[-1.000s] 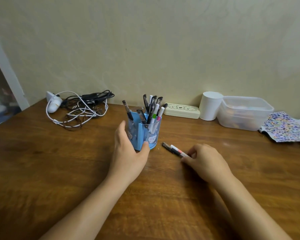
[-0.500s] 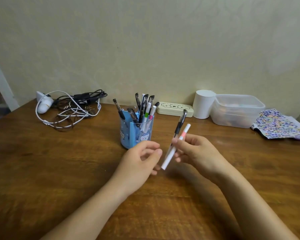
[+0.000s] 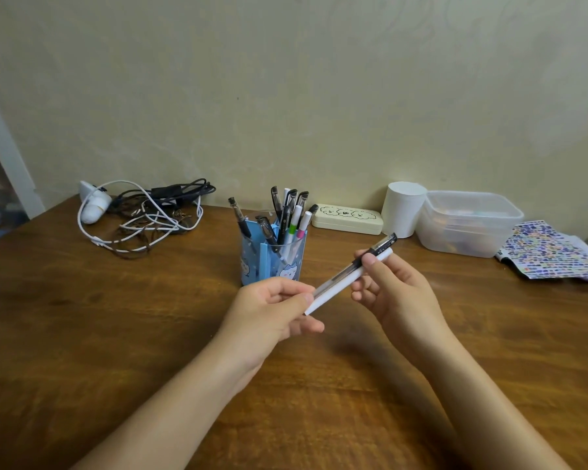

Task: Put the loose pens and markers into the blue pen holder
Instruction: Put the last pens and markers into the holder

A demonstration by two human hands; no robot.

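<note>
Two slim pens, a white-barrelled marker and a black-capped clear pen, are held side by side above the brown wooden table, slanting from lower left to upper right between the two hands. The left hand is curled, and its thumb and fingers are closed on the lower ends of the pair. The right hand is clasped around the upper part, the thumb pressed over both barrels and the remaining fingers loosely bent beneath. Just beyond the left hand, the blue plastic pen holder with a cartoon print is seen standing upright on the table, already filled with several pens. Further back, near the wall, a tangle of black and white cables, a cream case, a white cylinder and a clear plastic tub are placed
</note>
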